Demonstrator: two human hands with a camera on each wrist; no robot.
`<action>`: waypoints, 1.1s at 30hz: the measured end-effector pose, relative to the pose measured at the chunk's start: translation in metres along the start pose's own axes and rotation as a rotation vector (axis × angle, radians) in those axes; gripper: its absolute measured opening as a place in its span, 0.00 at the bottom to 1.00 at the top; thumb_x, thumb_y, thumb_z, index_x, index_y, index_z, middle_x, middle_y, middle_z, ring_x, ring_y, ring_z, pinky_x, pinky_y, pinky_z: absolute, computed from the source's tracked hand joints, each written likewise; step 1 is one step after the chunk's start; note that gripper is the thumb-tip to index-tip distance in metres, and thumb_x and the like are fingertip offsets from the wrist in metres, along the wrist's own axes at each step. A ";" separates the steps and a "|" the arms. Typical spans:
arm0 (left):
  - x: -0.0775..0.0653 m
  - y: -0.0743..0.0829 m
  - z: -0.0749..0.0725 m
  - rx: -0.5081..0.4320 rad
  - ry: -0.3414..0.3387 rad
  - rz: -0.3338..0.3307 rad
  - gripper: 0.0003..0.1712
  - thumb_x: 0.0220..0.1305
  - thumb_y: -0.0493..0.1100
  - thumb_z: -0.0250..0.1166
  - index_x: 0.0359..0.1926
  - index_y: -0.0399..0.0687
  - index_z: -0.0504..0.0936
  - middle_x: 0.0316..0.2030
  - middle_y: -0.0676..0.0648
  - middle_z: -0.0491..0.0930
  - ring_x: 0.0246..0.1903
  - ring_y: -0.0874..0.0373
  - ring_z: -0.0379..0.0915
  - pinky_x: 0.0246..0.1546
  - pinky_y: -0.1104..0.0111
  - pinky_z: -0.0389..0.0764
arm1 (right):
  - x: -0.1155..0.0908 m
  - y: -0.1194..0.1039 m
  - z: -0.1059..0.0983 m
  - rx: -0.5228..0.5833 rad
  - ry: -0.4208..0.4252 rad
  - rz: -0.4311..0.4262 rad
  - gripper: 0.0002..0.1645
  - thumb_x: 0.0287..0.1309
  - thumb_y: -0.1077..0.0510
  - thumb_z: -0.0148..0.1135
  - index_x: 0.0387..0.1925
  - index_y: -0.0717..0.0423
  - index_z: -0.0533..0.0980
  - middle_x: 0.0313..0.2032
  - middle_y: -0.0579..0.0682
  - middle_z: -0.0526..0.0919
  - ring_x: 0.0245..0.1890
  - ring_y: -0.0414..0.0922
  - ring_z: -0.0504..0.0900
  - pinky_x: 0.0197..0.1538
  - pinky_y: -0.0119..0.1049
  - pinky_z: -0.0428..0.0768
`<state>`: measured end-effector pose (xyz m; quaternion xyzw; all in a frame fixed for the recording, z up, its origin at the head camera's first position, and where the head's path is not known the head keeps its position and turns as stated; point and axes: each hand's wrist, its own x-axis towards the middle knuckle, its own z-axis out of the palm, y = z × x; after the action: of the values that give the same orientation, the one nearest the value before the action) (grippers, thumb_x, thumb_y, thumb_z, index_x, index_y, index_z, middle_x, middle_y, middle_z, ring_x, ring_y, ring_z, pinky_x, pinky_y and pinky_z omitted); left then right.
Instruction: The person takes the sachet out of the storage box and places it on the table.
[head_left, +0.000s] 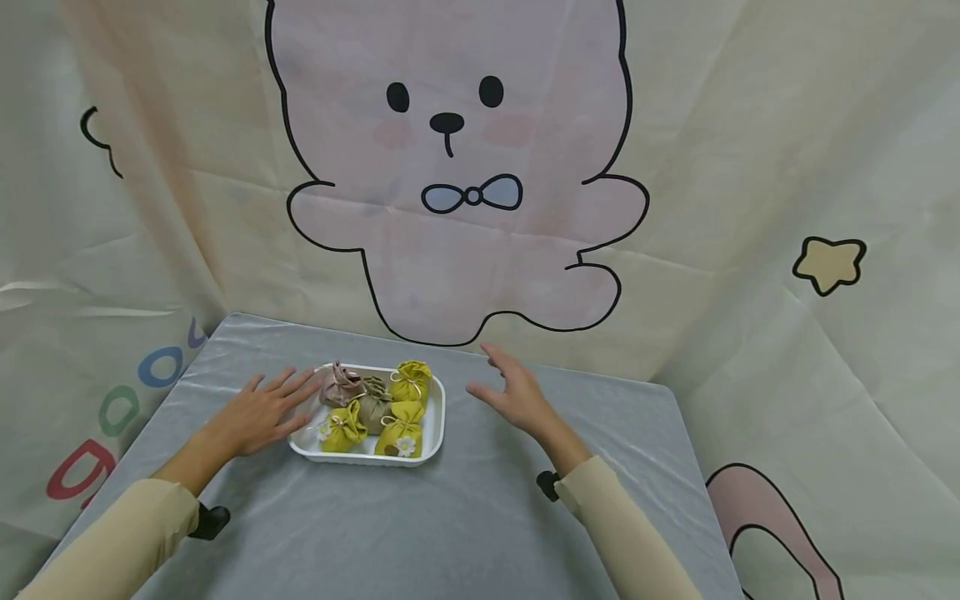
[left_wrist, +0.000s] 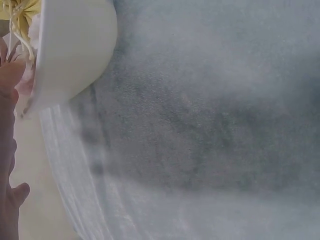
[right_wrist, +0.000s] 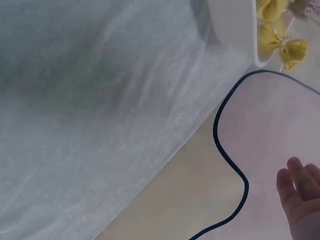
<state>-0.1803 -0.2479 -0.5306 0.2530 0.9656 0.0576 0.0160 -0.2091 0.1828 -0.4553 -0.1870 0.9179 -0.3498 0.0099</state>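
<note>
A white tray (head_left: 303, 446) on the table holds several small drawstring pouches. Three are yellow-green, among them a front pouch (head_left: 405, 417) with a white flower; a pinkish pouch (head_left: 341, 387) and an olive-brown pouch (head_left: 372, 414) lie with them. My left hand (head_left: 262, 412) is at the tray's left edge, fingers spread and straight, holding nothing; whether it touches the rim I cannot tell. Right of the tray, apart from it, my right hand (head_left: 517, 396) hovers with thumb and fingers extended and nothing in it. The right wrist view shows its fingertips (right_wrist: 295, 182).
A grey cloth covers the table (head_left: 480, 525). Behind it hangs a pale curtain (head_left: 697, 208) printed with a large pink bear, and more printed cloth flanks both sides. Dark wrist cameras (head_left: 212, 521) sit at both cuffs.
</note>
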 end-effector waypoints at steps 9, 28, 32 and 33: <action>-0.003 -0.002 0.002 -0.016 -0.003 0.016 0.37 0.71 0.60 0.57 0.74 0.47 0.64 0.74 0.40 0.60 0.71 0.34 0.54 0.62 0.33 0.57 | 0.005 -0.005 0.017 0.134 -0.028 -0.003 0.45 0.60 0.49 0.71 0.74 0.53 0.62 0.70 0.54 0.68 0.63 0.51 0.76 0.62 0.47 0.74; -0.004 -0.007 -0.001 -0.030 -0.060 -0.008 0.42 0.70 0.62 0.57 0.75 0.44 0.62 0.74 0.38 0.59 0.72 0.35 0.53 0.61 0.32 0.57 | 0.009 -0.023 0.058 0.336 -0.135 0.073 0.39 0.63 0.53 0.68 0.72 0.56 0.65 0.66 0.58 0.72 0.60 0.56 0.78 0.58 0.45 0.78; -0.005 -0.005 -0.001 -0.025 -0.052 0.005 0.41 0.71 0.62 0.57 0.75 0.43 0.62 0.74 0.38 0.59 0.71 0.35 0.54 0.61 0.32 0.59 | 0.010 -0.025 0.067 0.374 -0.143 0.090 0.35 0.63 0.55 0.68 0.67 0.63 0.69 0.62 0.62 0.76 0.55 0.55 0.82 0.51 0.40 0.82; -0.006 -0.005 -0.001 -0.027 -0.042 0.011 0.41 0.71 0.61 0.57 0.74 0.42 0.62 0.74 0.38 0.59 0.71 0.35 0.54 0.61 0.32 0.59 | 0.010 -0.026 0.068 0.384 -0.144 0.094 0.34 0.63 0.55 0.68 0.66 0.65 0.70 0.60 0.63 0.77 0.54 0.55 0.83 0.50 0.39 0.82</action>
<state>-0.1777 -0.2547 -0.5305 0.2591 0.9628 0.0653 0.0391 -0.1998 0.1179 -0.4888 -0.1632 0.8392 -0.5030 0.1272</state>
